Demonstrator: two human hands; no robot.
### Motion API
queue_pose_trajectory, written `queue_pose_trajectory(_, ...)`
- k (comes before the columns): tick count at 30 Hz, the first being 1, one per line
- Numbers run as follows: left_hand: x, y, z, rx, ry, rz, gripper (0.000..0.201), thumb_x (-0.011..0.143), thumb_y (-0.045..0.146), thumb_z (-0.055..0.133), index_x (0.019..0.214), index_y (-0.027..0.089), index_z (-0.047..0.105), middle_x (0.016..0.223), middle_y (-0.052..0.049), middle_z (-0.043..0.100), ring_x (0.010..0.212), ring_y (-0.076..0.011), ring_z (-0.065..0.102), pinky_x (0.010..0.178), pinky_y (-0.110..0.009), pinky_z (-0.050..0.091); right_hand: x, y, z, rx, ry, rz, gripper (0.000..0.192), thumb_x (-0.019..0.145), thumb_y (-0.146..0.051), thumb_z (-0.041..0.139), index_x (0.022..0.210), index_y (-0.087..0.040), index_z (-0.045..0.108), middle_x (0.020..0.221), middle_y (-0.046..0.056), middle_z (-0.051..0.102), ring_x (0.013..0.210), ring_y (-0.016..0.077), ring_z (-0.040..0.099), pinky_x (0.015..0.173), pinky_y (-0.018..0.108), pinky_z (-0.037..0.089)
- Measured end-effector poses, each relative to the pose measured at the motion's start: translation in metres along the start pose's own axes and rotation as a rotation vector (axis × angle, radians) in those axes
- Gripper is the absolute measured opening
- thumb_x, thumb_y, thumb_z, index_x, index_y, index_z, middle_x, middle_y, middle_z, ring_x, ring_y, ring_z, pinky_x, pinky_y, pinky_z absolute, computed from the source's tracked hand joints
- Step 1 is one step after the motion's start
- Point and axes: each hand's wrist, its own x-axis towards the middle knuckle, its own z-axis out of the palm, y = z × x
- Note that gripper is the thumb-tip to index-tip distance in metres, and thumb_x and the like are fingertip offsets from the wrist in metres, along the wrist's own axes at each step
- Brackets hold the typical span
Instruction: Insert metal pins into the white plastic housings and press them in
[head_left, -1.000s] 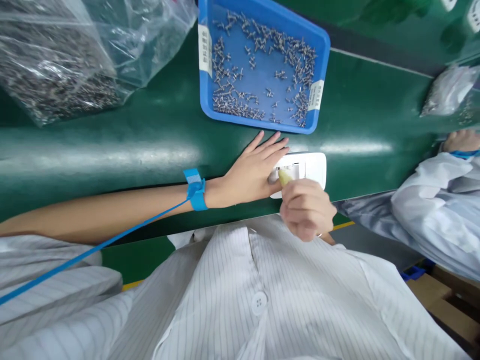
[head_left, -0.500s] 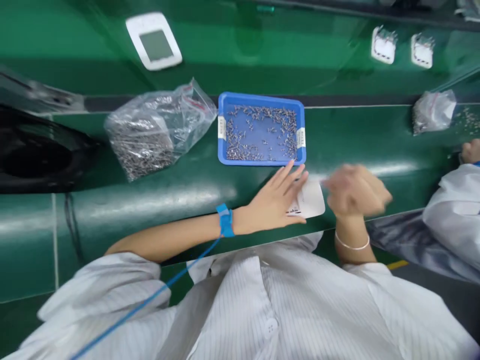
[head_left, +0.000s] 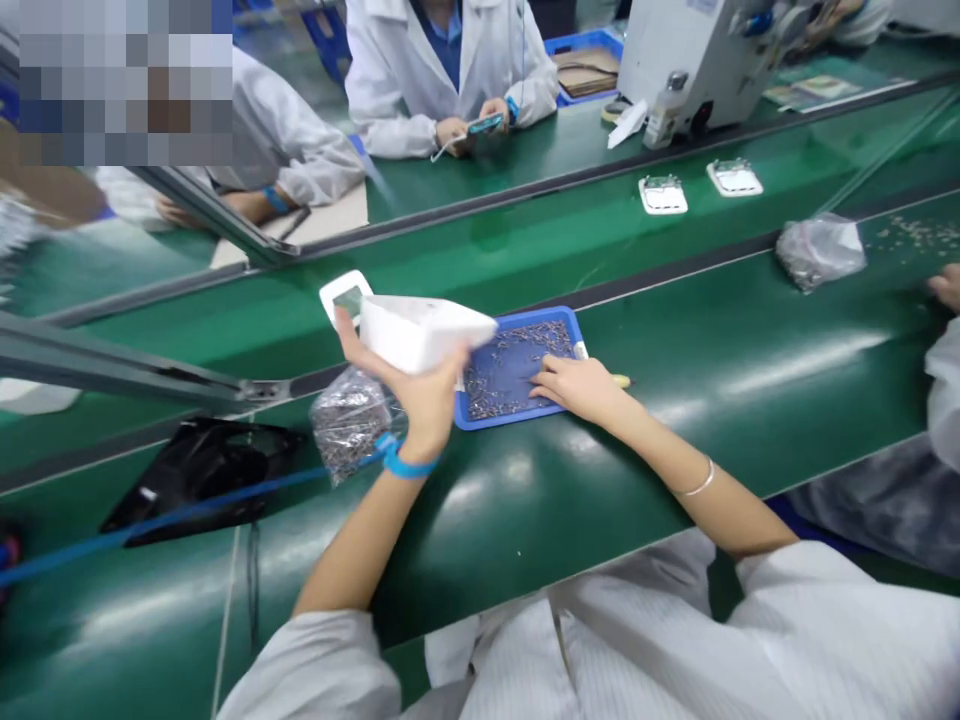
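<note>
The left hand (head_left: 424, 400) is raised above the green bench (head_left: 570, 500), fingers closed around a white casing (head_left: 420, 332) that it holds clear of the surface, tilted, with its long side running toward the right. The casing is blurred, so its detail cannot be made out. A blue strap (head_left: 405, 463) circles the left wrist, and a blue cord (head_left: 172, 518) runs from it off to the left edge. The right hand (head_left: 581, 388) lies palm down across the near right corner of the blue tray (head_left: 574, 325), fingers loosely spread and reaching in among the small metal parts (head_left: 510, 375); whether it pinches one cannot be told. A yellowish tool tip (head_left: 621, 381) shows just beyond that hand, on the bench beside the tray. A thin bracelet (head_left: 701, 485) sits on the right wrist. A clear bag (head_left: 346, 420) of the same parts lies just left of the tray, under the raised hand, with a black bag (head_left: 202, 470) further left. A white device (head_left: 343, 295) with a screen rests on the belt behind the casing. Two more white units (head_left: 697, 187) lie on the far belt, well apart from the tray, and another bag (head_left: 819, 250) sits at right. A co-worker's sleeve (head_left: 943, 390) enters at the right edge, and other people in white coats (head_left: 442, 70) sit across the line.
</note>
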Motion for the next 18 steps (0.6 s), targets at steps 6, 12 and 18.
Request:
queue_pose_trajectory(6, 0.128, -0.059, 0.002, -0.203, 0.588, -0.698, 0.05, 0.1, 0.032, 0.057, 0.143, 0.013, 0.042, 0.143, -0.015, 0.047, 0.119, -0.0222, 0.057, 0.101, -0.047, 0.05, -0.004, -0.004, 0.015, -0.056, 0.118, -0.069, 0.02, 0.099, -0.023, 0.053, 0.092, -0.018, 0.072, 0.088, 0.005, 0.07, 0.087, 0.0174, 0.068, 0.062, 0.026, 0.039)
queue_pose_trajectory(12, 0.113, -0.061, -0.013, -0.145, 0.535, -0.633, 0.043, 0.094, 0.03, 0.066, 0.132, 0.015, 0.055, 0.138, -0.013, 0.053, 0.124, -0.0282, 0.056, 0.103, -0.052, 0.049, -0.01, 0.025, 0.045, -0.15, 0.376, -0.235, 0.028, 0.1, -0.015, 0.04, 0.112, -0.019, 0.065, 0.097, 0.002, 0.071, 0.078, 0.0138, 0.069, 0.054, 0.024, 0.046)
queue_pose_trajectory(18, 0.019, 0.002, -0.008, -0.143, 0.116, -0.161, 0.031, 0.085, 0.02, 0.075, 0.116, 0.023, 0.07, 0.14, -0.006, 0.057, 0.139, -0.0213, 0.047, 0.121, -0.038, 0.034, -0.024, 0.017, 0.044, -0.105, 0.686, -0.266, 0.027, 0.098, -0.023, 0.049, 0.118, -0.02, 0.067, 0.101, 0.003, 0.076, 0.072, 0.0126, 0.071, 0.053, 0.021, 0.044)
